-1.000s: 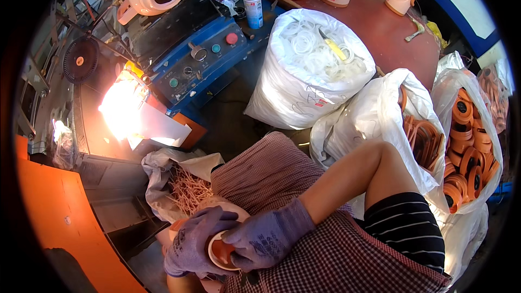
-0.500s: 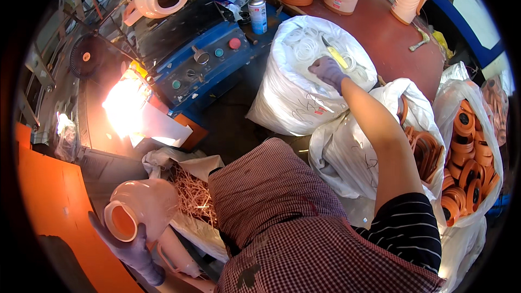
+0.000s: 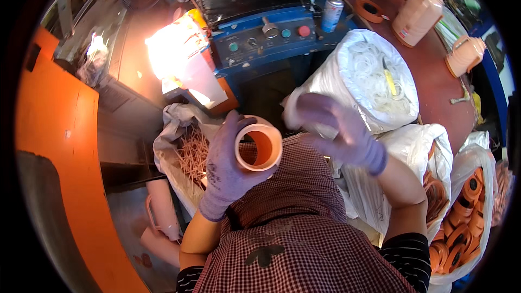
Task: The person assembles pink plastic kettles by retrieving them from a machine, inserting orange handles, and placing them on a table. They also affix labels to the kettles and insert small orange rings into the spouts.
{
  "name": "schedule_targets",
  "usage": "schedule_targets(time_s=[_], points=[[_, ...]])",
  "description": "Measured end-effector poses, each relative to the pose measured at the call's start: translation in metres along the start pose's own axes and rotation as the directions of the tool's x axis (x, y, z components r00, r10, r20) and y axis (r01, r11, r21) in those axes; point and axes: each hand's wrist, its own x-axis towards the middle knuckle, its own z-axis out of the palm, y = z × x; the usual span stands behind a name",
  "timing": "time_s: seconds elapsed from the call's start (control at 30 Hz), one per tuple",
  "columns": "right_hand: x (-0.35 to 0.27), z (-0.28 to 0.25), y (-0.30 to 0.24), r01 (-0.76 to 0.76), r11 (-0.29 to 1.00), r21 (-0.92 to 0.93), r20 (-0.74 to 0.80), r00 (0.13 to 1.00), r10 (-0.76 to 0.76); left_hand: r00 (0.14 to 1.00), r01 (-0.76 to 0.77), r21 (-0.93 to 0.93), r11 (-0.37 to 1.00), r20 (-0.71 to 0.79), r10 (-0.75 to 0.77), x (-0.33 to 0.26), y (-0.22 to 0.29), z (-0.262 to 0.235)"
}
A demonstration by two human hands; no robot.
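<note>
Gloved left hand (image 3: 225,165) wrapped around a peach plastic flask shell (image 3: 266,148) at the centre of the frame, open-mouthed toward the camera, gloved right hand (image 3: 343,130) blurred just right of it, its grip impossible to tell, white sack (image 3: 328,84) of clear rings (image 3: 377,87) at upper right

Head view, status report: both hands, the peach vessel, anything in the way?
Left hand gripping peach vessel, mouth toward camera. Right hand blurred, overlapping white sack in view; grip unclear. Nothing visible blocking the mouth.

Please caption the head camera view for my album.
Left hand holding a pinkish vessel, right hand blurred near a white sack of clear rings.
</note>
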Motion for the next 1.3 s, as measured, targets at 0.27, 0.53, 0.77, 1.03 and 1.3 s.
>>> schedule_targets(time_s=[0.27, 0.53, 0.77, 1.03, 1.3], points=[[0.001, 0.07, -0.018, 0.194, 0.965, -0.174, 0.353, 0.928, -0.123, 0.998, 0.008, 0.08, 0.997, 0.058, -0.013, -0.016, 0.005, -0.002], [-0.002, 0.072, -0.038, 0.275, 0.836, -0.476, 0.38, 0.921, -0.087, 0.998, -0.059, 0.084, 0.995, 0.014, 0.058, -0.016, 0.008, 0.001], [0.017, 0.049, -0.017, 0.055, 0.986, -0.159, 0.706, 0.704, 0.075, 0.996, -0.082, 0.046, 0.996, 0.029, 0.08, -0.016, 0.004, 0.008], [0.111, 0.026, -0.016, 0.511, 0.799, -0.317, 0.574, 0.774, -0.268, 0.982, 0.177, -0.131, 0.975, -0.042, -0.184, -0.01, -0.016, -0.038], [0.251, -0.024, 0.1, -0.234, 0.421, -0.876, -0.266, 0.964, -0.017, 0.971, 0.239, 0.05, 0.97, -0.03, -0.238, 0.001, -0.006, -0.109]])
